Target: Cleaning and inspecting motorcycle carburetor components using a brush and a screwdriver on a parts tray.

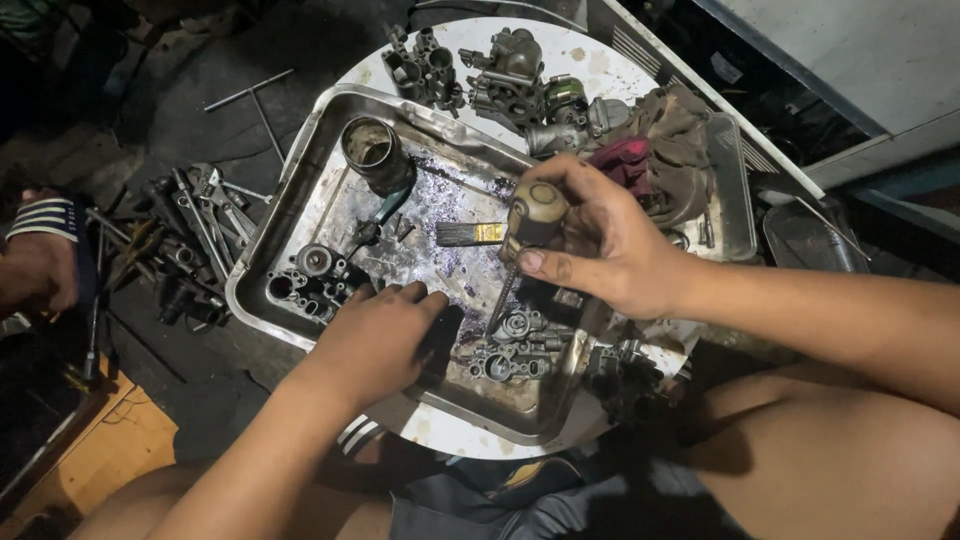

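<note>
Right hand (590, 250) raised over metal tray (300, 160), fingers and thumb pinched round small olive-brown carburettor part (535, 212) with thin rod hanging down from it toward tray floor. Left hand (375, 335) flat, palm down, fingers spread and pressed on wet tray bottom, gripping nothing visible; whether anything sits under palm, cannot tell.

Just beyond left fingertips: flat brush (470, 234); further out, dirty metal cup (372, 150) and teal-handled tool (385, 208). Left of left hand: carburettor body (310, 275) in tray corner. Below right hand, just right of left hand: cluster of small cast parts (515, 350). Beyond right hand: rags (660, 140) and more carburettor bodies (510, 75) on white round top.

Risks, as judged:
- Grip only fingertip-deep, tray looks oily: part could slip, drop onto cast parts below, bend the rod.
- Rod tip near small parts: could snag or knock them about.
- Left palm on slick film: could skid into brush or carburettor body.
- Loose spanners (200, 215) on floor left of tray, near another person's foot (40, 265).
</note>
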